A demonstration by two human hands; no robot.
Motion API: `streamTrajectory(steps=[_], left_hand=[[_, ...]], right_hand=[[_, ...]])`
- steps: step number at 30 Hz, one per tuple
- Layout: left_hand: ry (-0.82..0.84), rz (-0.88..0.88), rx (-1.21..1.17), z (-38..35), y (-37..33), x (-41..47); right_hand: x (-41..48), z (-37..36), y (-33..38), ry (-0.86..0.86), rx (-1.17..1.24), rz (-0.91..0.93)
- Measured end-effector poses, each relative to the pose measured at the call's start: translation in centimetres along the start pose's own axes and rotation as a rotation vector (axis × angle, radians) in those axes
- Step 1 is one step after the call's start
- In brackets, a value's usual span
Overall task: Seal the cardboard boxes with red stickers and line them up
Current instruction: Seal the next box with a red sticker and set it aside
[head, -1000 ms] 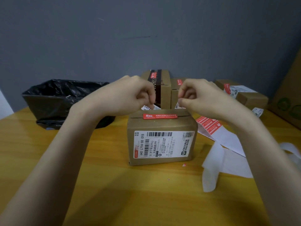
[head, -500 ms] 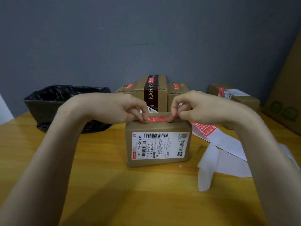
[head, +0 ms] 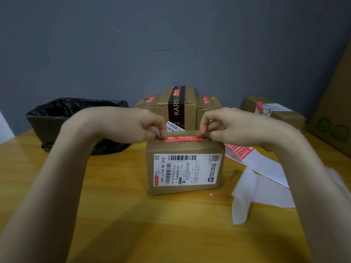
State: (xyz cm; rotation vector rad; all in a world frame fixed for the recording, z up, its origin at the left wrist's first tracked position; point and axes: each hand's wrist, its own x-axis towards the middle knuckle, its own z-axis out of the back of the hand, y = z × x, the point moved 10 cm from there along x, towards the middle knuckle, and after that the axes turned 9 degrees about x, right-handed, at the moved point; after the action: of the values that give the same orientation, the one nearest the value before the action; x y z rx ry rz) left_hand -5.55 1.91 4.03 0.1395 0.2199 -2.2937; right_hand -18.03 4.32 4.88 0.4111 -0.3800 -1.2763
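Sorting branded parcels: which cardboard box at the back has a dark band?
The tall middle brown cardboard box in the back row: it alone has a dark lettered band running over it.

Front box (head: 184,168): brown cardboard, upright on the counter (head: 114,205), white barcode label on its near face.
Red sticker (head: 183,138): flat along the front box's top seam, its ends pinched by the left hand (head: 133,126) and right hand (head: 233,128).
Left rear box (head: 147,103), taller dark-banded middle rear box (head: 176,107), right rear box (head: 208,107): side by side, each red-stickered.
Far-right box (head: 275,112): apart, stickered.
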Motion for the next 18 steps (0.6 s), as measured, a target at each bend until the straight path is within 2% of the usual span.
streamTrajectory(steps=[4, 8, 13, 18], left_hand=[[0.037, 0.021, 0.005, -0.1, 0.5, -0.4], [0.032, 0.118, 0.050, 0.0, 1.7, -0.6], [0.218, 0.167, 0.132, -2.9, 1.6, 0.9], [0.150, 0.128, 0.147, -3.0, 1.8, 2.0]], right_hand=[[0.1, 0.6, -0.9, -0.017, -0.009, -0.033], [0.2, 1.0, -1.9, -0.018, -0.024, -0.028], [0.6, -2.5, -4.3, 0.223, -0.006, -0.129], [1.5, -3.0, -4.7, 0.188, 0.041, -0.065]])
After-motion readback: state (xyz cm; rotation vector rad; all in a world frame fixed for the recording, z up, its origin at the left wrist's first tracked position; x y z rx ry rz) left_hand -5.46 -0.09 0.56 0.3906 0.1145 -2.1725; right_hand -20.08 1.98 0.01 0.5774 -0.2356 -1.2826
